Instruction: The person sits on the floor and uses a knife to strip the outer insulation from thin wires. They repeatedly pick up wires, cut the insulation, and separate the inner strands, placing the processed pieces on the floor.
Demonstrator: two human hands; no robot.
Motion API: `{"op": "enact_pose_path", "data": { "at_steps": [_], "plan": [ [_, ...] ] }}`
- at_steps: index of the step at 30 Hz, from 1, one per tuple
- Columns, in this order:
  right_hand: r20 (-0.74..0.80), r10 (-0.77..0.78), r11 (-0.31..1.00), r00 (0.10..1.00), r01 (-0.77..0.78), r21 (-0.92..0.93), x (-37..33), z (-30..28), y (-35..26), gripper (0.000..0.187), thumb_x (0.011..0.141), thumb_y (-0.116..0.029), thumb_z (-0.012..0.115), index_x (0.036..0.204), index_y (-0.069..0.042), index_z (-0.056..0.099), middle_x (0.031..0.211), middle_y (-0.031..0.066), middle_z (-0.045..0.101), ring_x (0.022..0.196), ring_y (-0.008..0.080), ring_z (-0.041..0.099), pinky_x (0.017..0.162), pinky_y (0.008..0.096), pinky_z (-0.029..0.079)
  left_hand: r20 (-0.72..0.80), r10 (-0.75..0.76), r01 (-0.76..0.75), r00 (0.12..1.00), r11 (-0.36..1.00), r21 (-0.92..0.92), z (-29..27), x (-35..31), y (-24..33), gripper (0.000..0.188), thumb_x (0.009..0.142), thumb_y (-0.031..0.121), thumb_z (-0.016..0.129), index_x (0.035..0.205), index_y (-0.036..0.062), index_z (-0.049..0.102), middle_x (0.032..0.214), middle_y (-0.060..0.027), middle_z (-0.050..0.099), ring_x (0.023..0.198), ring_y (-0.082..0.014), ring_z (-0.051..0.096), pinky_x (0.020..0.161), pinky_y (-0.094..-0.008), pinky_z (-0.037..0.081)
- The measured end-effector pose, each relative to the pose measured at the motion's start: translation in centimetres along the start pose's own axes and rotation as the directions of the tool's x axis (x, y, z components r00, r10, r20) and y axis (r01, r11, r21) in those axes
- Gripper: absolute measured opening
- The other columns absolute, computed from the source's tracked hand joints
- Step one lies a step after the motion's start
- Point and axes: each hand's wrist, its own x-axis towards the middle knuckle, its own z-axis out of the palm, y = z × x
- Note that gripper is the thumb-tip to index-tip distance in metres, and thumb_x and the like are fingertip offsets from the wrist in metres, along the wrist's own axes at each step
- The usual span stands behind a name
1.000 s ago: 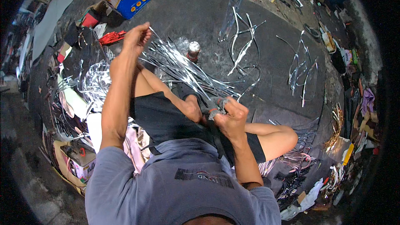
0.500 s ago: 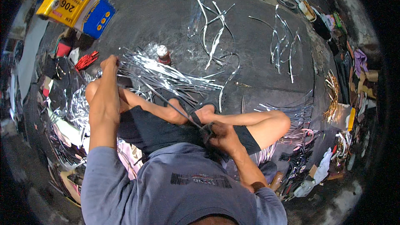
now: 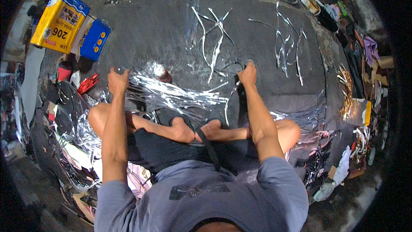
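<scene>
My left hand (image 3: 118, 80) is closed at the left end of a pile of shiny silver strips (image 3: 171, 92); what its fingers hold is too small to make out. Across the pile, on its right side, my right hand (image 3: 247, 75) is closed too, knuckles up. Something dark shows at that hand's left edge, but I cannot tell what it is. Close by, a silver strip (image 3: 227, 107) curves down toward my feet. Over my lap lies a dark strap-like piece (image 3: 210, 148). A small red container with a pale top (image 3: 163, 74) stands behind the pile.
Loose silver strips (image 3: 214, 45) lie ahead, and others (image 3: 287, 45) farther right. A yellow tin (image 3: 60, 21) and a blue box (image 3: 94, 38) stand far left, near a red bundle (image 3: 88, 84). Golden strips (image 3: 344, 92) lie right; mixed scraps crowd both sides.
My right hand has moved from my lap forward and right, past my feet. My left hand has shifted slightly. The dark strip stretched between my hands no longer shows there.
</scene>
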Motion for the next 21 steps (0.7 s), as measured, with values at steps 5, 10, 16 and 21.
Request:
{"op": "enact_pose_path", "data": {
  "at_steps": [5,10,16,21],
  "plan": [
    [-0.032,0.112,0.991,0.993,-0.11,0.072,3.8,3.9,1.8,0.053,0.077,-0.01,0.067,0.125,0.002,0.049,0.118,0.028,0.062,0.112,0.0449,0.06,0.096,0.0505,0.048,0.149,0.462,-0.317,0.874,0.776,-0.546,-3.2,-7.1,7.6,0.026,0.081,0.013,0.074,0.106,0.0047,0.071,0.089,-0.0132,0.07,0.077,-0.0244,0.068,0.072,-0.0352,0.053],
    [0.051,0.042,0.987,0.998,-0.049,0.152,2.9,2.9,1.1,0.033,0.082,-0.008,0.058,0.114,0.002,0.055,0.103,0.0255,0.068,0.091,0.0403,0.069,0.079,0.0472,0.055,0.346,0.593,-0.147,0.727,0.627,-0.765,2.2,-13.2,16.8,0.018,0.083,0.016,0.068,0.092,0.0019,0.074,0.084,-0.0144,0.073,0.077,-0.0233,0.07,0.072,-0.0327,0.053],
    [0.237,0.237,0.607,0.942,-0.334,0.721,-2.0,-1.0,-2.4,0.018,0.09,-0.014,0.056,0.101,0.001,0.058,0.068,0.008,0.062,0.049,0.0134,0.056,0.041,0.0285,0.043,0.642,0.538,-0.15,0.547,0.817,-0.556,11.2,-11.7,29.6,0.048,0.078,0.043,0.073,0.096,-0.0013,0.074,0.095,-0.0245,0.072,0.093,-0.0375,0.071,0.082,-0.0441,0.054],
    [0.052,0.302,0.584,0.952,-0.228,0.779,-4.8,-2.7,-4.5,0.027,0.091,-0.011,0.048,0.113,0.004,0.053,0.064,0.0118,0.063,0.048,0.0183,0.057,0.043,0.0337,0.043,0.759,0.443,-0.261,0.477,0.896,-0.359,14.6,-14.3,33.4,0.073,0.069,0.057,0.08,0.104,-0.0058,0.071,0.114,-0.0262,0.068,0.108,-0.0383,0.066,0.091,-0.0436,0.053]
  ]
}}
